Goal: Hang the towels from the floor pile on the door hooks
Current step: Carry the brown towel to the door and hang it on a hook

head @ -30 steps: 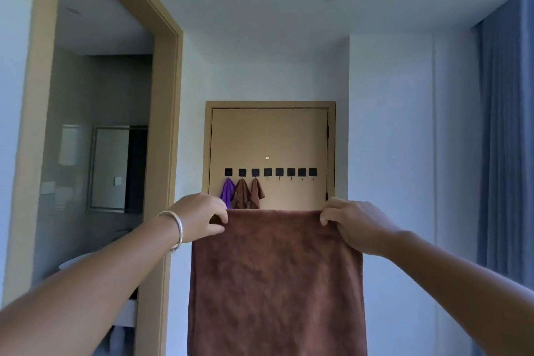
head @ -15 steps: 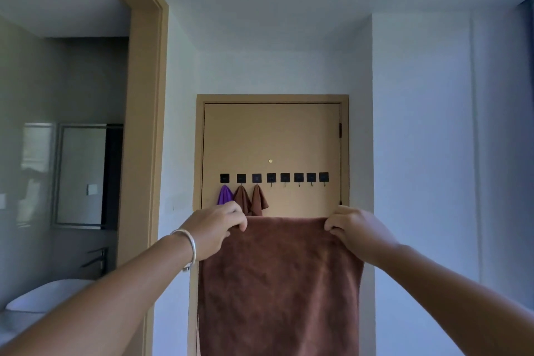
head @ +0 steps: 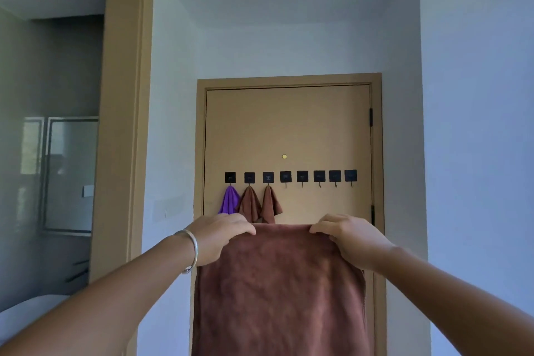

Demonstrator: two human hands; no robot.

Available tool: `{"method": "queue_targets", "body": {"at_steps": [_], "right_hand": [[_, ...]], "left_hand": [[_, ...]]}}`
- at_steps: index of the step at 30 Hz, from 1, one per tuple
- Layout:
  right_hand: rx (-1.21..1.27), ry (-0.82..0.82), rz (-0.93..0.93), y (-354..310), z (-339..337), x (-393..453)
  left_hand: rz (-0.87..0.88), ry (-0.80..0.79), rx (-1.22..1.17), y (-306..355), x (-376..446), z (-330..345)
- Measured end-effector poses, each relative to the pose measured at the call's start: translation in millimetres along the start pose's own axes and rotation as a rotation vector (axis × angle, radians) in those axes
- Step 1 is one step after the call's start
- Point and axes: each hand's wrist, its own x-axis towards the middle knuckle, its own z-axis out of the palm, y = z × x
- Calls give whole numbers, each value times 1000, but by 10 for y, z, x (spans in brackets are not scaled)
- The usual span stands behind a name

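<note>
A brown towel (head: 280,292) hangs spread out in front of me, held by its top edge. My left hand (head: 219,237) grips the top left corner and my right hand (head: 351,238) grips the top right corner. Ahead is a tan door (head: 289,130) with a row of several black hooks (head: 319,176). On the three leftmost hooks hang a purple towel (head: 229,201) and two brown towels (head: 249,205), (head: 270,205). The other hooks carry nothing. The floor pile is out of view.
A wooden door frame (head: 124,124) on the left opens onto a bathroom with a mirror (head: 70,173) and a white basin (head: 26,315). White walls flank the short passage to the door.
The door and hooks have grown larger in view as I came closer along the passage. Both hands keep the same hold on the towel's top edge.
</note>
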Motion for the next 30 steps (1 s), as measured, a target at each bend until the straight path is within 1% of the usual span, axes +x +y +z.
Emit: {"method": "queue_targets", "body": {"at_steps": [7, 12, 16, 23, 27, 30], "right_hand": [[15, -85, -40, 826, 712, 826], [7, -104, -27, 1269, 1184, 1307], [3, -76, 22, 1661, 1514, 1672], [-61, 36, 90, 2367, 2204, 2380], [14, 29, 201, 2788, 2670, 2949], [39, 106, 283, 2991, 2994, 3331]], "left_hand": [[13, -71, 34, -476, 1068, 673], [-12, -46, -29, -779, 1762, 1175], [-10, -27, -91, -1048, 2286, 1554], [2, -5, -167, -1591, 3294, 2226], [47, 27, -154, -1994, 3981, 2655], [47, 34, -127, -2218, 4417, 2928]]}}
